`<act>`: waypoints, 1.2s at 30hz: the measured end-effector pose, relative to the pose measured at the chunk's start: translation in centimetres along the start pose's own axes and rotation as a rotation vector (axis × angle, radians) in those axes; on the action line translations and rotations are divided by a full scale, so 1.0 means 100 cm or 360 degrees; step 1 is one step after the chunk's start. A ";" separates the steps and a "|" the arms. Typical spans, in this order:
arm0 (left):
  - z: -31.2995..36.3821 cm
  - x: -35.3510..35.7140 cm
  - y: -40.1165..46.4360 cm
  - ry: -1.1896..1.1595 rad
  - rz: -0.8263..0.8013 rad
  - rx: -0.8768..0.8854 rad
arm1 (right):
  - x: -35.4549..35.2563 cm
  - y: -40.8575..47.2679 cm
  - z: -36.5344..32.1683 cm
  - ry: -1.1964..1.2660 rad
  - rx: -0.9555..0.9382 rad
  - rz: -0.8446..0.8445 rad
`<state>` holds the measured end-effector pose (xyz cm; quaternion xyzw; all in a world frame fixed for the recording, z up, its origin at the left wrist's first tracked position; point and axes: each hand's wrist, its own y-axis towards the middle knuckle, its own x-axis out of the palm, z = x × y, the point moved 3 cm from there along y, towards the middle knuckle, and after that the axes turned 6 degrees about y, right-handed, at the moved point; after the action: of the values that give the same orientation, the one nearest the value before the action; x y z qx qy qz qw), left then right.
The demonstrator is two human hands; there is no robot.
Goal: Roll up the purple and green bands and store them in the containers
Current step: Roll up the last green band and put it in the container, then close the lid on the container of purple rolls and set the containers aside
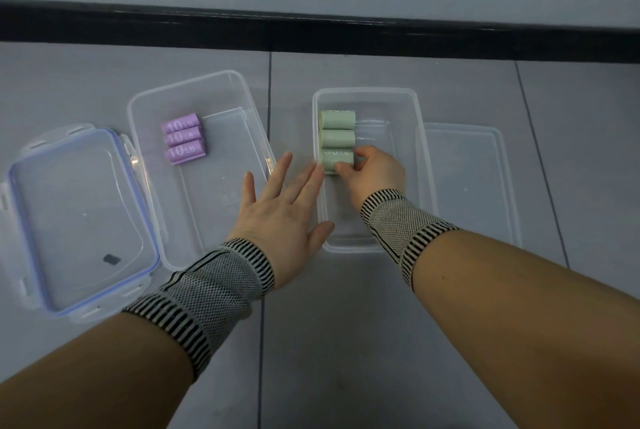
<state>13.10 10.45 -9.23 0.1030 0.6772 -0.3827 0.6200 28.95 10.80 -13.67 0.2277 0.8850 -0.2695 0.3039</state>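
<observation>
Fingers of the right hand [372,169] pinch the nearest rolled green band [337,160] inside the right clear plastic container [420,151]; the left hand [280,207] lies flat, fingers spread, beside it.

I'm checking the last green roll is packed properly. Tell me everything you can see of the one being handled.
The nearest green roll is a pale green band wound into a short cylinder, seemingly soft and rubbery, with partly hidden white "LB" print on top. It lies on its side in the right clear container, against the middle roll. The right hand pinches its right end; the left hand's straight fingertips reach its left end.
</observation>
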 end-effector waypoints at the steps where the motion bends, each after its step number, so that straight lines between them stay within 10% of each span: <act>1: 0.000 0.000 0.000 0.0004 0.0001 0.0000 | 0.000 0.000 -0.001 0.0000 -0.0004 -0.0003; 36: -0.001 0.001 0.000 0.0004 -0.0003 0.0006 | -0.009 -0.007 0.001 0.0039 -0.0050 -0.0165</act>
<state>13.01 10.44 -9.30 0.1040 0.6772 -0.3846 0.6186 29.29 9.99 -12.92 0.1801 0.9033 -0.2683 0.2821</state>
